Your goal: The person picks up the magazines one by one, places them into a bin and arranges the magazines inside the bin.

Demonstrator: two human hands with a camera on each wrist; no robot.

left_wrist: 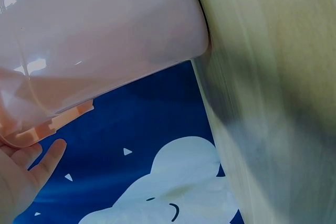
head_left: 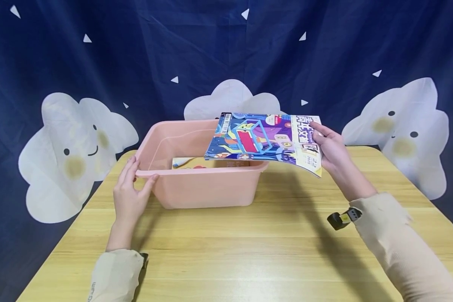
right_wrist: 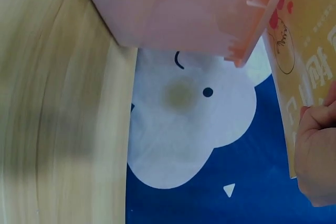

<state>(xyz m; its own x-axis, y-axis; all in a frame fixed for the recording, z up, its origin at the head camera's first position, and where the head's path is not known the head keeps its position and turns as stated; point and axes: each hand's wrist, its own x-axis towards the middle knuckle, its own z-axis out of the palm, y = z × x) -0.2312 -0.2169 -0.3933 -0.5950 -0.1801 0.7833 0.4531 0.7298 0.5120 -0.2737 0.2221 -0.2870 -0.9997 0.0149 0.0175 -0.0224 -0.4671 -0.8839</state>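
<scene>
A pink plastic storage bin (head_left: 207, 188) stands on the wooden table. My left hand (head_left: 131, 195) grips its near left corner, thumb over the front rim and fingers along the side rim; in the left wrist view, fingers (left_wrist: 50, 161) show just beneath the rim. With my right hand (head_left: 333, 147) I pinch the right edge of a colourful magazine (head_left: 249, 138), thumb on top. The magazine lies roughly flat over the right part of the bin's opening. Its yellow underside shows in the right wrist view. Down in the bin is a yellowish printed item (head_left: 196, 162), partly covered by the magazine.
The wooden table (head_left: 219, 251) reaches back to a dark blue curtain (head_left: 154, 50) with white clouds and triangles. A small black device (head_left: 339, 220) is strapped at my right sleeve. Shadows of my arms fall across the tabletop.
</scene>
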